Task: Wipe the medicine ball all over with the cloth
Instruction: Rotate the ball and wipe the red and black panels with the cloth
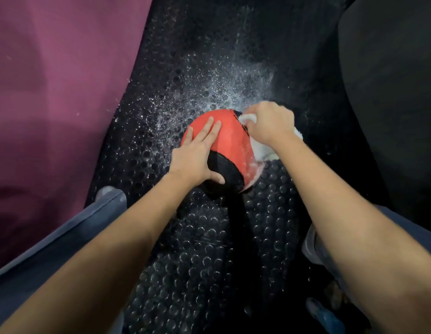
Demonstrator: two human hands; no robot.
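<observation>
— Forearms fill the near view, both reaching down to the ball (221, 138) on the studded black mat (209, 249). What are the hands doing?

— Left hand (197, 155) lies flat on the red panel, fingers straight, thumb hooked round the black patch below, steadying it. Right hand (269, 124) is clenched round the white cloth (260, 148), pressing it against the ball's far right side.

— Risk?

— I'd say the ball rolls. It's round and held only by a flat palm, so a hard push from the cloth could spin it away, probably leftward. White specks (209, 92) dust the mat beyond it; if it rolls through them, wiped parts could get dirty again. The underside looks likely to be missed unless it's turned.
</observation>
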